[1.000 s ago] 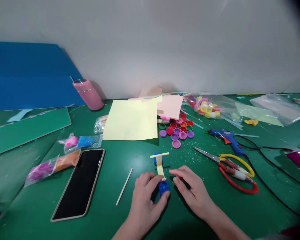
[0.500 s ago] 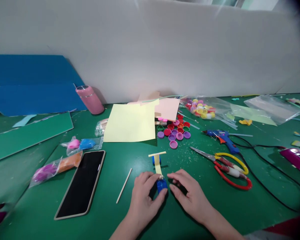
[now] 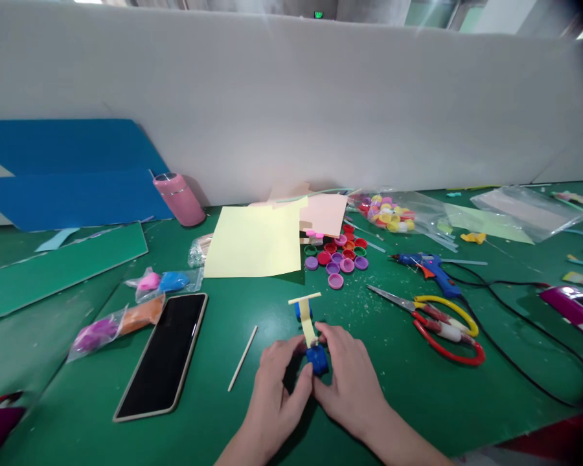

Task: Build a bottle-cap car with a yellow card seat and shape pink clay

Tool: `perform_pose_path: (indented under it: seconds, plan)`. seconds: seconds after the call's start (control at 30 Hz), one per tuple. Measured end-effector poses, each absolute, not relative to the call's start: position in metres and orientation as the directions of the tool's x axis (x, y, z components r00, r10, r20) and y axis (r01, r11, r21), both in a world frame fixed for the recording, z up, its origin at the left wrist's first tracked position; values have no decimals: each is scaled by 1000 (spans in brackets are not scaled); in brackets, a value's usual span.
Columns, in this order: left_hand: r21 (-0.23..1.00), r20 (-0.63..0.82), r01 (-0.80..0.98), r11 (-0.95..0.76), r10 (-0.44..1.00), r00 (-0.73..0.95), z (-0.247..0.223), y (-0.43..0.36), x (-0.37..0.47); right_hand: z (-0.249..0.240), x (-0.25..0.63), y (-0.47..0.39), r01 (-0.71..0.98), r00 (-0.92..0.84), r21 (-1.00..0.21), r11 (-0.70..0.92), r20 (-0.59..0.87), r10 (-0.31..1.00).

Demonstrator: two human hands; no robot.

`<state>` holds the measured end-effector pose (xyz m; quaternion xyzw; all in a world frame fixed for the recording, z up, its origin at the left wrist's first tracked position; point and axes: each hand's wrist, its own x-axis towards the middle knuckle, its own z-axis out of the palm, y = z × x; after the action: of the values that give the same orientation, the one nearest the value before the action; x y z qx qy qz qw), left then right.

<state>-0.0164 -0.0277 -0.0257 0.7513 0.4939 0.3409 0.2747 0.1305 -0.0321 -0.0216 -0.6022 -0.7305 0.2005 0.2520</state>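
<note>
A small craft piece stands near the table's front: a yellow strip [image 3: 308, 323] joins a blue part with a pale crossbar [image 3: 304, 298] at its far end to blue caps [image 3: 317, 360] at its near end. My left hand [image 3: 278, 382] closes on the near blue caps from the left, thumb and fingertips against them. From the right, my right hand [image 3: 348, 375] has its fingers and thumb around the same blue caps. A thin white stick [image 3: 243, 358] lies left of my left hand.
Left are a phone [image 3: 162, 356], bagged clay [image 3: 121, 323] and a pink bottle [image 3: 179, 199]. Yellow paper [image 3: 256, 243] and loose coloured caps [image 3: 335, 281] lie ahead. Open scissors [image 3: 432, 317], a blue glue gun [image 3: 430, 266] and its cord are right.
My right hand has moved left onto the blue caps, where it was apart from them before. The view has shifted slightly.
</note>
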Motion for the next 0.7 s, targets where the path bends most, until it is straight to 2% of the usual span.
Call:
perform_pose_path:
  seconds: [0.1,0.23,0.47,0.6,0.7]
  plan:
    - [747,246,556,-364,929,278,-26,-30,-18,-22,134,-31,767,-163,-608,205,125,979]
    - [686,294,609,-399,917,270,-23,-34,-23,-22,146,-32,734,-197,-634,243,143,970]
    - [469,426,757,-455,867,257,-13,-35,-48,-19,170,-28,698,-275,-651,300,144,951]
    - [368,480,849,-379,859,175,-13,-31,-75,-16,178,-21,698,-299,-650,302,120,947]
    - [313,433,906,-284,892,129,-17,-30,-90,-14,182,-15,693,-321,-643,325,129,938]
